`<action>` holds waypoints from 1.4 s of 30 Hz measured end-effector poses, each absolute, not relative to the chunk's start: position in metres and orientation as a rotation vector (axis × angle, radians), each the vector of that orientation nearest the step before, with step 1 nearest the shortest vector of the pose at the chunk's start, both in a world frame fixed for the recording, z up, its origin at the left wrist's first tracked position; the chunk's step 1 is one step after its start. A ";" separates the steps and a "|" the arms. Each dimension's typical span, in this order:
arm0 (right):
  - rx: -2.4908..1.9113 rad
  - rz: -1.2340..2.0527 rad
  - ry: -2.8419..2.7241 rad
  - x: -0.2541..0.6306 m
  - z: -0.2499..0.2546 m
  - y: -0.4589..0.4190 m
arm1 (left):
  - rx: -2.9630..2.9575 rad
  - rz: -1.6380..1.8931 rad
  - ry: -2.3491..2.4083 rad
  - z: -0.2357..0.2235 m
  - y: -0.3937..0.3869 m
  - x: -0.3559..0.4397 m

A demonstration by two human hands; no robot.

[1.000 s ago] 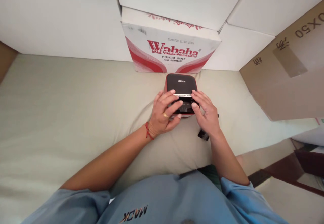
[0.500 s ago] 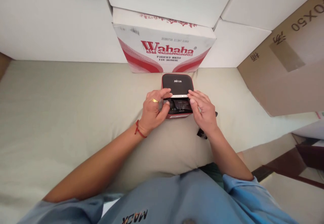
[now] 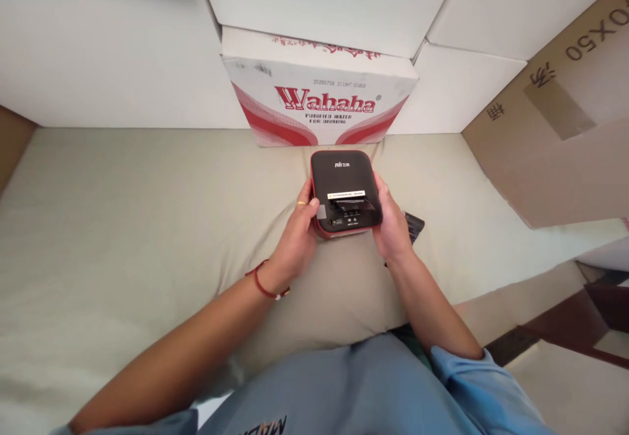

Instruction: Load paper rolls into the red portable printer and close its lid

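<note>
Black printer (image 3: 346, 186) is mid-scene, near side of water carton (image 3: 326, 132); L hand (image 3: 297, 240) & R hand (image 3: 392, 225) now clamp its sides, off the lid (image 3: 340, 178) edge, so lid's prob. closed.

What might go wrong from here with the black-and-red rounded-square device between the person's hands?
1. The black-and-red rounded-square device is held by its sides, so it might tilt or slip if the left hand or right hand loosens.
2. The dark glossy strip projecting from its top might bend or snag.
3. The flat black object, partly hidden by the right hand, might get knocked.
</note>
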State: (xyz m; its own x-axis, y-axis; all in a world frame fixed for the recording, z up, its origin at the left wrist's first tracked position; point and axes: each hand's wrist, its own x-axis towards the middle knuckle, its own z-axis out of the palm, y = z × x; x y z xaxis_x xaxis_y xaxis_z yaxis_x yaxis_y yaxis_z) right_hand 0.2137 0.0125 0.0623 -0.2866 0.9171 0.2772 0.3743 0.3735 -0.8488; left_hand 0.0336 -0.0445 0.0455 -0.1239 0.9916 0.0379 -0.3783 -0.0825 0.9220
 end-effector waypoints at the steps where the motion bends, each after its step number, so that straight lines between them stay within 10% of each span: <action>1: -1.139 0.899 -1.790 0.212 0.063 0.004 | 0.885 1.507 0.972 0.050 -0.051 0.036; 15: -1.153 1.262 -1.644 0.228 0.056 -0.045 | 0.815 1.462 1.115 0.038 -0.115 0.032; 27: -0.763 0.471 -2.083 0.227 0.091 -0.070 | 0.972 1.566 1.125 0.014 -0.093 0.013; 42: -0.776 0.374 -2.213 0.234 0.079 -0.084 | 1.018 1.618 1.184 0.018 -0.088 0.021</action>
